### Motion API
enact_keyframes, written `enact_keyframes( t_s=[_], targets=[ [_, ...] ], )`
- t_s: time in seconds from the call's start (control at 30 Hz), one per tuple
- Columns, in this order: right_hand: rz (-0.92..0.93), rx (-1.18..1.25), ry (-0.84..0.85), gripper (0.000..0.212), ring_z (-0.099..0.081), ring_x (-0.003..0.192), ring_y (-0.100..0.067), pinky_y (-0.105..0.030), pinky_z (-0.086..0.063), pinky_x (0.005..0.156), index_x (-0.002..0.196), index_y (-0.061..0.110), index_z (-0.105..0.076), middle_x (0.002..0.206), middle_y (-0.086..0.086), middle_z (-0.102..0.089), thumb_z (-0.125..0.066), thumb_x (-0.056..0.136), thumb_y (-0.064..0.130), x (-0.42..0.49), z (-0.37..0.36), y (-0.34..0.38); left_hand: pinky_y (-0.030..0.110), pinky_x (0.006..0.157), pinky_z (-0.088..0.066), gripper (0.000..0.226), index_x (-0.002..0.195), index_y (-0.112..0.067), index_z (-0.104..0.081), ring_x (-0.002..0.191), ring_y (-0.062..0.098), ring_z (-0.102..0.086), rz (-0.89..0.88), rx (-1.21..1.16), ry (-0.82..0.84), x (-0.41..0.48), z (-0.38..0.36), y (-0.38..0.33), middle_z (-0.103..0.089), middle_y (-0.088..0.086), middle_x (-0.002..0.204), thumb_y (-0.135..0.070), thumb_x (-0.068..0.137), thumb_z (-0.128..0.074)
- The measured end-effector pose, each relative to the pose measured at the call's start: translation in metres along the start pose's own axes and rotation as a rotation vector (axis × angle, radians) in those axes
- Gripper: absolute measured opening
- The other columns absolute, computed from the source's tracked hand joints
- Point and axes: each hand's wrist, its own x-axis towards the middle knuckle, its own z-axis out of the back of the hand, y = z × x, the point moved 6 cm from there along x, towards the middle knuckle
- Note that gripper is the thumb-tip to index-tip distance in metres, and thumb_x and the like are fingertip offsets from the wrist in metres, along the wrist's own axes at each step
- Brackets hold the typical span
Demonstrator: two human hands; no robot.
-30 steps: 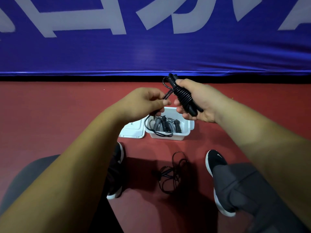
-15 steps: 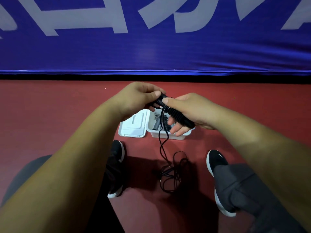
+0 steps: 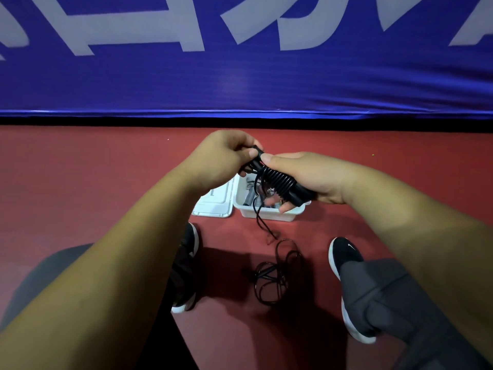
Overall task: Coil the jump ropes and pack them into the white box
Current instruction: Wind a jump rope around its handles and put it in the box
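Mid-frame, right hand point(image 3: 306, 174) grips the coiled rope point(image 3: 277, 184), left hand point(image 3: 226, 156) pinches its end, both above the box point(image 3: 269, 213).

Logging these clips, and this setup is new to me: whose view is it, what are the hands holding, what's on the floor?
No machine here: a camera worn on a person's head looks down at their bare hands. The right hand grips a coiled black jump rope; the left hand pinches its end. On the red floor stands an open white box holding more ropes, its lid beside it. A loose rope lies between the shoes.
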Motion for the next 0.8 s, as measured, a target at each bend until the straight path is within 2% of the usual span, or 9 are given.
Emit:
enact_keyframes(
  t_s=[0.13, 0.23, 0.3, 0.37, 0.5, 0.6, 0.67, 0.73, 0.8],
  targets=[
    [0.005, 0.034, -0.037, 0.050, -0.073, 0.082, -0.021, -0.047, -0.062, 0.078, 0.131, 0.008, -0.066, 0.094, -0.011, -0.073, -0.066, 0.102, 0.050, 0.006, 0.009, 0.004, 0.023, 0.066, -0.054, 0.017, 0.106, -0.008, -0.073, 0.075, 0.013, -0.061, 0.000, 0.000, -0.043, 0.002, -0.002, -0.002, -0.070, 0.008, 0.090, -0.004, 0.105, -0.056],
    [-0.076, 0.143, 0.029, 0.044, -0.077, 0.091, -0.025, -0.042, -0.066, 0.069, 0.130, 0.011, -0.068, 0.102, -0.009, -0.075, -0.065, 0.103, 0.045, 0.004, 0.007, 0.002, 0.024, 0.068, -0.053, 0.017, 0.106, -0.011, -0.072, 0.073, 0.009, -0.061, -0.032, 0.006, -0.059, 0.004, -0.002, -0.007, -0.071, 0.004, 0.091, -0.005, 0.104, -0.056],
    [-0.094, 0.174, 0.047, 0.034, -0.074, 0.080, -0.023, -0.035, -0.061, 0.059, 0.121, 0.015, -0.066, 0.094, -0.007, -0.073, -0.061, 0.104, 0.044, 0.003, 0.004, 0.002, 0.024, 0.069, -0.052, 0.017, 0.107, -0.012, -0.071, 0.076, 0.009, -0.062, -0.054, 0.007, -0.055, 0.005, -0.003, -0.008, -0.072, 0.005, 0.094, -0.004, 0.103, -0.056],
    [-0.075, 0.184, 0.031, 0.029, -0.064, 0.068, -0.019, -0.028, -0.049, 0.052, 0.118, 0.017, -0.062, 0.087, -0.006, -0.067, -0.057, 0.105, 0.042, 0.003, 0.002, 0.003, 0.024, 0.068, -0.052, 0.017, 0.108, -0.013, -0.071, 0.075, 0.009, -0.062, -0.057, 0.006, -0.060, 0.006, -0.002, -0.008, -0.072, 0.004, 0.093, -0.005, 0.104, -0.057],
    [-0.033, 0.130, -0.017, 0.032, -0.059, 0.063, -0.017, -0.027, -0.043, 0.049, 0.118, 0.016, -0.062, 0.082, -0.006, -0.065, -0.056, 0.104, 0.043, 0.004, 0.002, 0.007, 0.020, 0.066, -0.051, 0.018, 0.108, -0.012, -0.070, 0.076, 0.008, -0.064, -0.059, -0.007, -0.055, 0.005, -0.001, -0.010, -0.073, 0.004, 0.092, -0.001, 0.104, -0.055],
    [-0.005, 0.060, -0.061, 0.038, -0.068, 0.067, -0.022, -0.033, -0.055, 0.052, 0.119, 0.007, -0.064, 0.083, -0.011, -0.071, -0.060, 0.104, 0.042, 0.002, 0.003, 0.012, 0.021, 0.067, -0.052, 0.020, 0.111, -0.007, -0.069, 0.081, 0.014, -0.066, -0.068, -0.037, -0.051, 0.002, 0.002, -0.012, -0.073, 0.006, 0.093, 0.003, 0.103, -0.053],
    [-0.019, 0.064, -0.068, 0.040, -0.078, 0.079, -0.031, -0.043, -0.066, 0.066, 0.118, 0.003, -0.063, 0.086, -0.017, -0.073, -0.062, 0.105, 0.041, -0.001, 0.004, 0.014, 0.020, 0.067, -0.053, 0.021, 0.112, -0.004, -0.068, 0.081, 0.014, -0.066, -0.074, -0.056, -0.055, 0.000, 0.004, -0.013, -0.073, 0.008, 0.095, 0.005, 0.103, -0.052],
    [-0.023, 0.102, -0.064, 0.039, -0.079, 0.086, -0.034, -0.046, -0.068, 0.076, 0.119, 0.003, -0.064, 0.090, -0.019, -0.072, -0.064, 0.105, 0.039, -0.002, 0.002, 0.017, 0.020, 0.068, -0.052, 0.021, 0.113, -0.004, -0.068, 0.080, 0.012, -0.067, -0.076, -0.063, -0.056, 0.000, 0.004, -0.012, -0.073, 0.009, 0.096, 0.005, 0.103, -0.052],
    [0.036, -0.077, -0.153, 0.033, -0.073, 0.072, -0.024, -0.035, -0.064, 0.062, 0.111, 0.005, -0.068, 0.088, -0.014, -0.072, -0.063, 0.104, 0.036, -0.002, 0.007, 0.023, 0.020, 0.069, -0.052, 0.022, 0.112, -0.008, -0.068, 0.078, 0.008, -0.066, -0.070, -0.061, -0.058, 0.002, 0.004, -0.010, -0.073, 0.005, 0.095, 0.005, 0.103, -0.052]
  ],
)
